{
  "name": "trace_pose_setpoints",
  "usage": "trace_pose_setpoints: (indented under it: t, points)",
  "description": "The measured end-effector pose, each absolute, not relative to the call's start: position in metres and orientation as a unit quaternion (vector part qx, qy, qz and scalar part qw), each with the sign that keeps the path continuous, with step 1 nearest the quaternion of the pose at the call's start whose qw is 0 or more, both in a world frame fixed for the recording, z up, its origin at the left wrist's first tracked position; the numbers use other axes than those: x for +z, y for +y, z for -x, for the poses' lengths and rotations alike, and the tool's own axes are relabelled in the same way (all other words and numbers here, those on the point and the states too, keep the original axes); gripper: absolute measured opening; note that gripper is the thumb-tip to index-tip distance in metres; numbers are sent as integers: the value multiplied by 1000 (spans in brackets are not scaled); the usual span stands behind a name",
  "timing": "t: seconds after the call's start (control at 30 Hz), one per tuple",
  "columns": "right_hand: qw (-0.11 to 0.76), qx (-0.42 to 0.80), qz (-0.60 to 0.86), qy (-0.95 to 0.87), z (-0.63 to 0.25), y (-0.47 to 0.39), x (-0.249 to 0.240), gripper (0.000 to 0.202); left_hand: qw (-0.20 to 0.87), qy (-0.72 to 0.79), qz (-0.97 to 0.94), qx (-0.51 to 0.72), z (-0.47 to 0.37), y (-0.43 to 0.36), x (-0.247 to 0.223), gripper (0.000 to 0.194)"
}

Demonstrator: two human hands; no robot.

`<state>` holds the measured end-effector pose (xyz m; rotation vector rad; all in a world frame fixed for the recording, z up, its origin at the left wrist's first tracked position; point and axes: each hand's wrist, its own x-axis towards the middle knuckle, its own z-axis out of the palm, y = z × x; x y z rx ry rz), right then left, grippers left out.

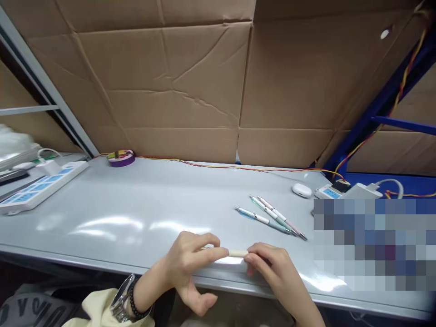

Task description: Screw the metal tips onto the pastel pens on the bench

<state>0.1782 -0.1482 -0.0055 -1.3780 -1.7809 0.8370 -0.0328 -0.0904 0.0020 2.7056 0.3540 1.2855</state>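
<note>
Near the table's front edge, my left hand (195, 263) has its fingers round one end of a slim cream-coloured stick (238, 253), its thumb hanging apart below. The other end of the stick is pinched by my right hand (269, 265). The stick lies roughly level between both hands, and its ends are hidden by the fingers. Beyond my right hand, several pens lie close together: a blue and white pen (254, 215) and a pink and white pen (279, 215) with a green one between them.
On the grey table (136, 195) are a purple roll of tape (121, 158) at the back, a white power strip (44, 184) at the left, and a white case (301, 190) and charger (363, 191) at the right. Cardboard (170, 81) stands behind. A pixelated patch covers the right side.
</note>
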Motion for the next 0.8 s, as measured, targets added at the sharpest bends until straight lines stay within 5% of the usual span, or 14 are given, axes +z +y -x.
trace_pose_setpoints:
  t: [0.17, 0.53, 0.67, 0.8]
  points:
    - [438, 308, 543, -646, -177, -149, -6, 35, 119, 82, -898, 415, 32, -91, 5, 47]
    - [400, 328, 536, -667, -173, -146, 0, 32, 70, 131, -918, 367, 35, -89, 1, 48]
    - [508, 289, 564, -584, -174, -149, -5, 36, 34, 190, -936, 294, 34, -85, -2, 33]
    - [633, 141, 606, -460, -189, -153, -13, 35, 76, 317, -925, 196, 31, -86, -3, 55]
